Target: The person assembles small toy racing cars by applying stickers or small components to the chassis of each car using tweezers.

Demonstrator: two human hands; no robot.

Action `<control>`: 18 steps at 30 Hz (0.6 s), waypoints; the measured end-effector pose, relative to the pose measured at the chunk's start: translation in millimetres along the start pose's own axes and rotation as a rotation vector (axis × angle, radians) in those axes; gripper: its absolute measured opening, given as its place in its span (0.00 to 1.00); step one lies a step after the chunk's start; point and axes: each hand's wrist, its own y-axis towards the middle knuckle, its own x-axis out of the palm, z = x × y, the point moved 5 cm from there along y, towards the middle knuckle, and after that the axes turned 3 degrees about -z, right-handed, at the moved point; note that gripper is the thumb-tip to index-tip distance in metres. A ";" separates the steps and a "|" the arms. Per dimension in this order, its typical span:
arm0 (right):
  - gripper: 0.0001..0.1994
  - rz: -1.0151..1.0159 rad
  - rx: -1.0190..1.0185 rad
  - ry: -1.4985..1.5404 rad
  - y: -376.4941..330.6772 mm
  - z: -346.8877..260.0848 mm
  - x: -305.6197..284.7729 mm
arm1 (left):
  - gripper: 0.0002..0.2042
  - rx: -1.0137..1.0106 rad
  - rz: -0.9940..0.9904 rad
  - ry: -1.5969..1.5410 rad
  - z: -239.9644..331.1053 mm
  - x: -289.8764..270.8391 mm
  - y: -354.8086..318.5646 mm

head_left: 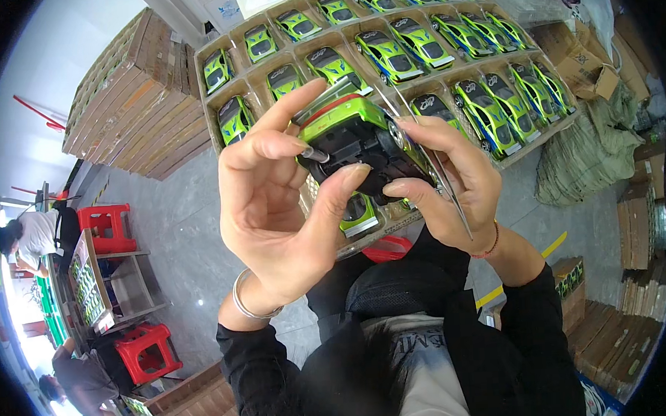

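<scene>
**Head view: holding a green toy car belly-out between both hands**

Hanging in mid-air over the near side of the sectioned tray, with the black underside turned toward the camera and the roof facing away. Closing the left hand in a narrow grip, pinching the car's left side between thumb and bent fingers. Closing the right hand just as narrowly, pressing thumb and forefinger against the wheel side while also carrying slim metal tweezers, slanting past the car.

Probably calling for light, even pressure: supporting the body by its edges, sparing the wheels from any twisting, angling the tweezers' points away from glossy paint and bare fingertips, and tilting the underside squarely into the light before touching any small part.

Pointing the red-striped end up the view, away from the wearer; running the long axis from there downward and somewhat right, toward the right thumb, strongly foreshortened. Not showing clearly as nose or tail. Facing, beneath, rows of green cars lying in the tray's compartments.
</scene>
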 end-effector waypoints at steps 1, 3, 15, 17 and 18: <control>0.24 0.000 0.001 0.002 0.3 0.6 -0.2 | 0.24 -0.030 0.024 -0.023 -2.0 -1.3 -0.2; 0.24 -0.017 -0.002 -0.030 1.1 0.1 0.1 | 0.25 -0.060 0.047 -0.048 -3.9 -2.1 -0.3; 0.24 -0.037 0.354 0.324 -6.4 5.5 11.5 | 0.28 -0.110 0.104 -0.018 -11.5 -7.3 0.1; 0.24 -0.042 0.380 0.335 -6.6 5.5 11.6 | 0.28 -0.121 0.103 -0.006 -12.8 -7.7 -0.5; 0.25 -0.046 0.405 0.343 -6.8 5.9 11.7 | 0.29 -0.129 0.103 0.002 -13.2 -7.6 -0.2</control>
